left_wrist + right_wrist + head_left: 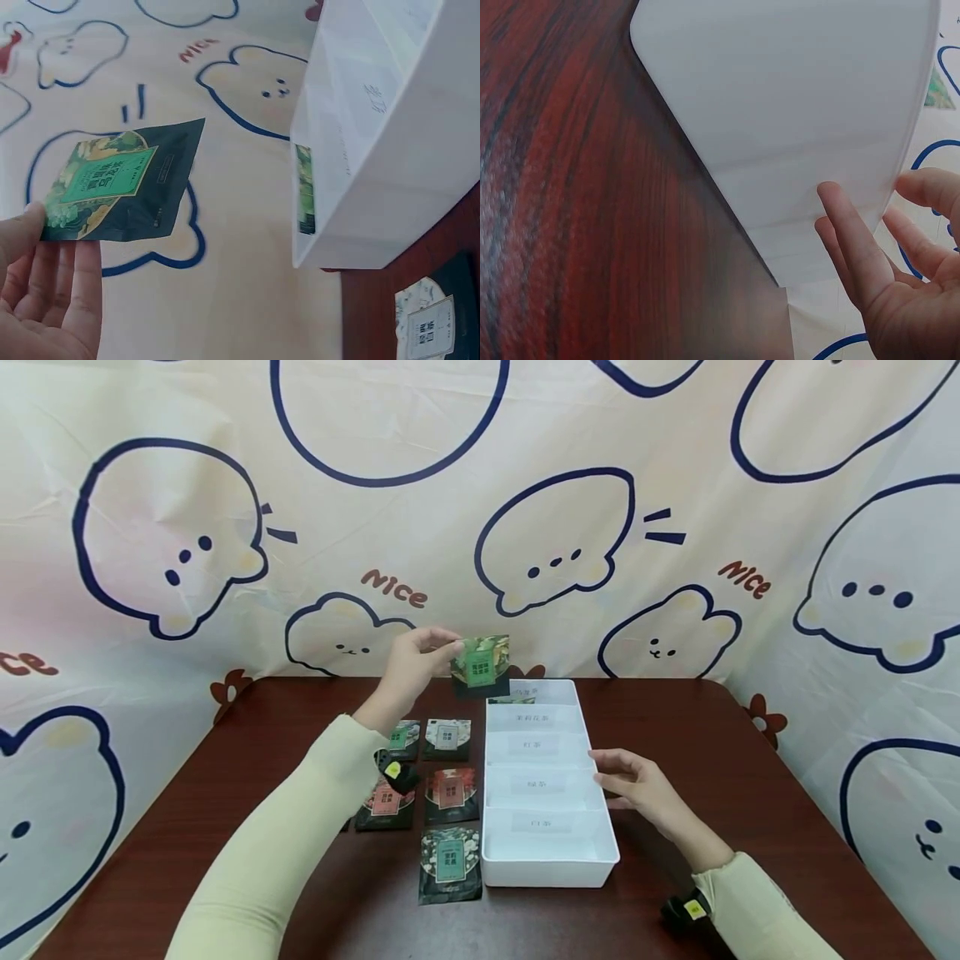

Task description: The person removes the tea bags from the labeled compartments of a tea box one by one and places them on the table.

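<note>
My left hand (pixel 411 670) pinches a green and black tea sachet (pixel 480 667) by its edge, holding it up near the far end of a white divided box (pixel 551 873). In the left wrist view the thumb lies on the printed face of the sachet (pixel 112 184) and the fingers are behind it. Another green sachet (pixel 306 187) sits inside the box's far compartment. At the box's right side, my right hand (pixel 637 783) touches the wall with fairly straight fingers (pixel 855 240); one digit reaches the rim.
Left of the box, several sachets lie on the dark wooden table (pixel 720 727), among them a white-labelled one (pixel 447 739), a red one (pixel 452 795) and a teal-labelled one (pixel 450 865). Labels mark the box's compartments. A patterned cloth (pixel 442 543) hangs behind the table.
</note>
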`<action>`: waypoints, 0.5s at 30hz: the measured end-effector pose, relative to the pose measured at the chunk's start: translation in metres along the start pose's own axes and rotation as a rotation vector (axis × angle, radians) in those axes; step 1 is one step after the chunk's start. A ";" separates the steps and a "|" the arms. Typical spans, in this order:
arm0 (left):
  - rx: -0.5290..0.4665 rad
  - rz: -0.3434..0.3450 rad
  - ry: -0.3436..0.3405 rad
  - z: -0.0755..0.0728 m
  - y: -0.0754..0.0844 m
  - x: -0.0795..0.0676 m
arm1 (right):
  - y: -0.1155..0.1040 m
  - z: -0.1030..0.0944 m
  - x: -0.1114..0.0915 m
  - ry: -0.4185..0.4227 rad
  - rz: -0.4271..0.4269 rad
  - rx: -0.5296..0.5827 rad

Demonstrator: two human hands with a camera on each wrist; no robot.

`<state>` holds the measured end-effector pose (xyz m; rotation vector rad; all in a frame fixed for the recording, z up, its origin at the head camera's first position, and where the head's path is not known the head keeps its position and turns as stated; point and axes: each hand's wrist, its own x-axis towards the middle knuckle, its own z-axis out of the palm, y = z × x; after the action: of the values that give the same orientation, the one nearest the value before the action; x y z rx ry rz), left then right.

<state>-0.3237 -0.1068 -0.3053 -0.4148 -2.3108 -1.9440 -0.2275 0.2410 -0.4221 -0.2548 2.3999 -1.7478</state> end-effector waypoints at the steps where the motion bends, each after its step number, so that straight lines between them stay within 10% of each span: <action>1: -0.003 -0.008 -0.001 -0.002 0.003 -0.004 | 0.000 0.000 0.000 0.001 0.002 0.001; 15: -0.008 -0.052 -0.007 -0.037 0.016 -0.066 | 0.001 -0.001 0.000 -0.004 -0.006 0.004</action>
<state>-0.2595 -0.1503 -0.2995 -0.3660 -2.3421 -1.9792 -0.2280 0.2416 -0.4227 -0.2649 2.3943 -1.7529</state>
